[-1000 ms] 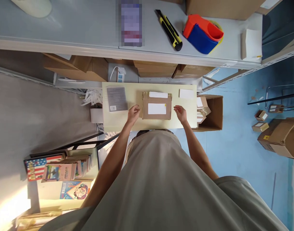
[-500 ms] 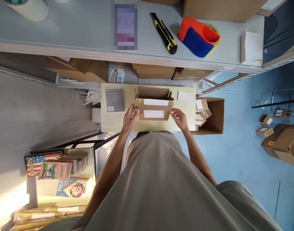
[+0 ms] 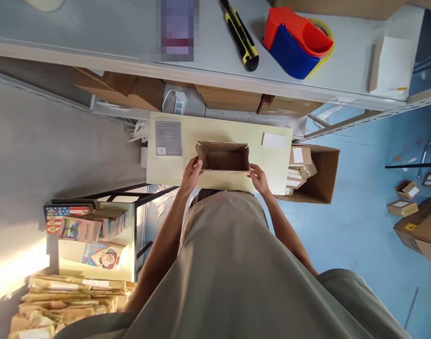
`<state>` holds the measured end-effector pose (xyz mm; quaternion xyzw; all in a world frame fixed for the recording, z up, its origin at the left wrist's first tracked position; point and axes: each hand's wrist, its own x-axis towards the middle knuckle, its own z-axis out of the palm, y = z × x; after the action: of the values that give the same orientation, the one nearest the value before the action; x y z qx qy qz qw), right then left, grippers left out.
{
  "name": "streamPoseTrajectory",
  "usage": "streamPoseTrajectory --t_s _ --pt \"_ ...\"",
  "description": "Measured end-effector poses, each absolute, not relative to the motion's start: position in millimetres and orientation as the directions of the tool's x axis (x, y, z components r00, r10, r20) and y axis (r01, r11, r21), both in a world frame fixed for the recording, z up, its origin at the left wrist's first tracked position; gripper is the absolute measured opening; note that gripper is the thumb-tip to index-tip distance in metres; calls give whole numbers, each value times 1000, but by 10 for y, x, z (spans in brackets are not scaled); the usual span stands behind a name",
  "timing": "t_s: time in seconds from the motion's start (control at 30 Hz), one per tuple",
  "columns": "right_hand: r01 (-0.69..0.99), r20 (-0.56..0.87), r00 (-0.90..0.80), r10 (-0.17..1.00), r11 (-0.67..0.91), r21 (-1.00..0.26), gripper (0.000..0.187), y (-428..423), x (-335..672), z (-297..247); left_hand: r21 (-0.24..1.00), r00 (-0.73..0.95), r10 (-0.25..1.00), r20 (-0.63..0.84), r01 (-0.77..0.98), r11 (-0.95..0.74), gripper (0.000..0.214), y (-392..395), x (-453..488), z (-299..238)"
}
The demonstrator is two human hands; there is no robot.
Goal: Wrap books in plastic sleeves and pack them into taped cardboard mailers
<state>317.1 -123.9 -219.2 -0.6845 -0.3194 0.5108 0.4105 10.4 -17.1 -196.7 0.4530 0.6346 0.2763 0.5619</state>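
An open cardboard box (image 3: 225, 157) stands on the pale yellow table with its mouth turned up toward me, and its inside looks bare. At its near left corner, my left hand (image 3: 192, 175) is closed on the side wall, fingers bent. My right hand (image 3: 259, 179) pinches the near right corner; its fingertips are partly hidden by the box edge. A grey striped packet with a barcode label (image 3: 168, 137) lies left of the box. To the right lies a white card (image 3: 273, 140).
A grey shelf (image 3: 105, 40) above the table's far side holds a yellow-black utility knife (image 3: 239, 36) and a red-blue tape dispenser (image 3: 296, 42). Right of the table, a large carton (image 3: 323, 176) contains several small boxes. Books (image 3: 81, 227) are stacked at lower left.
The box has tipped from showing its labelled outer side to showing its open inside. Both hands stayed at its sides. The view has shifted slightly.
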Motion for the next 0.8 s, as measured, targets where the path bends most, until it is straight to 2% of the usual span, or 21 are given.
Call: streamPoseTrajectory --t_s 0.17,0.3,0.43,0.63,0.7,0.8 --pt "-9 -388 271 881 -401 -916 71 -1123 3089 -2314 884 69 907 -415 267 384 86 -26 140 -1919" --pt "0 -408 262 875 -423 -906 75 -1062 3029 -2366 881 91 913 -399 315 353 86 115 94 -1994" --pt "69 -373 345 861 -420 -905 70 -1063 2987 -2264 880 126 905 -407 319 352 85 190 -40 -2078" --pt "271 -109 581 806 -318 -908 52 -948 2942 -1608 913 56 936 -349 248 325 90 345 -634 -2202" --pt "314 -47 581 813 -277 -908 47 -825 2776 -1321 906 -11 933 -360 236 353 88 459 -909 -2294" --pt "307 -24 489 872 -198 -931 42 -575 2251 -1026 886 -108 910 -401 207 415 79 674 -1334 -2493"
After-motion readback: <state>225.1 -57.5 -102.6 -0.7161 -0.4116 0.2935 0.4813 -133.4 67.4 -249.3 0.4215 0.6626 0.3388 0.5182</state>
